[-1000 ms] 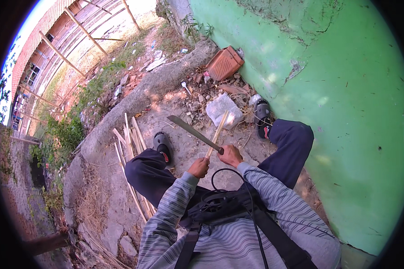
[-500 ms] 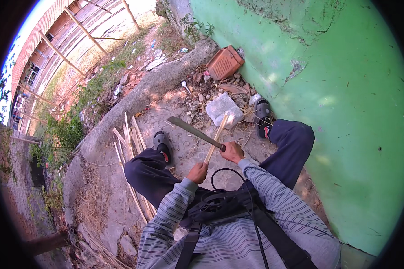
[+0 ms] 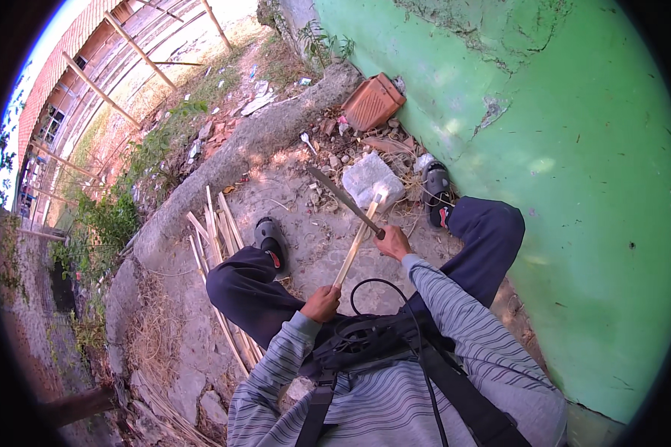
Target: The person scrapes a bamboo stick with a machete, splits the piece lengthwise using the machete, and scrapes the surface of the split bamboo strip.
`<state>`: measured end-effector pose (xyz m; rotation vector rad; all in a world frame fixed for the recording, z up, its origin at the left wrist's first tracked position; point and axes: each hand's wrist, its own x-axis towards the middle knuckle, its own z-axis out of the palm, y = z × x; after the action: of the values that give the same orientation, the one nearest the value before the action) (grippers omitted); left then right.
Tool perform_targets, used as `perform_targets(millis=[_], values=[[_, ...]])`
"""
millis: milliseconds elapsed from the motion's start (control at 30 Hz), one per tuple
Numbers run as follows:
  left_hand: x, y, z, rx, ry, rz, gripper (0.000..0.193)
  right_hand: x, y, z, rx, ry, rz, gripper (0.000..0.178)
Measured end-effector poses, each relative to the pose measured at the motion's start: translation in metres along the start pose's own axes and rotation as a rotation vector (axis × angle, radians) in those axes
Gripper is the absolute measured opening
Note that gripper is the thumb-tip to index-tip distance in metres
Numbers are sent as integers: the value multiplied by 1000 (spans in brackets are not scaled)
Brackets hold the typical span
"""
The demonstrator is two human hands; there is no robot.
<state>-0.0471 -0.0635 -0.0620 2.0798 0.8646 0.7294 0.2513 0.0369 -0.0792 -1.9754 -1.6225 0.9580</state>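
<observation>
My left hand [image 3: 322, 304] is closed around the near end of a pale bamboo strip [image 3: 353, 252]. The strip slants away from me, and its far end meets the whitish stone block [image 3: 370, 179] on the ground. In my right hand [image 3: 393, 243] is the handle of a machete [image 3: 337, 191], fingers wrapped round it. Its dark blade points up and to the left, crossing the strip near the strip's upper part. Whether the edge bites into the strip or only rests against it, I cannot tell.
Several bamboo strips [image 3: 218, 231] lie beside my left shoe [image 3: 270, 240]. A terracotta roof tile [image 3: 374, 103] leans by the green wall [image 3: 574, 186] on the right. Rubble surrounds the block, and a low concrete ridge [image 3: 194, 182] curves along the left.
The machete and my right hand have shifted right and away from me, toward the strip's far end. My left hand has drawn slightly back toward me.
</observation>
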Motion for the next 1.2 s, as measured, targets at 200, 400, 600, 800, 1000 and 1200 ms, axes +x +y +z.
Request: perform_targets(millis=[200,400,600,800,1000,1200], values=[[19,63,-40,-1011,-204,-1049,32,-2,-2,1,-15,12,-81,28],[14,66,-50,-1069,-252,-1126,37,-2,-7,4,52,48,-116,24],[9,78,-57,-1012,-260,-1132,38,0,1,-7,-26,45,-91,26],[6,78,-60,-1039,-252,-1146,38,-10,-4,6,-56,25,-171,28],[-1,89,-67,-1078,-272,-1203,41,-2,2,-2,-31,31,-39,29],[-9,96,-66,-987,-276,-1147,41,9,22,-6,-55,27,-40,29]])
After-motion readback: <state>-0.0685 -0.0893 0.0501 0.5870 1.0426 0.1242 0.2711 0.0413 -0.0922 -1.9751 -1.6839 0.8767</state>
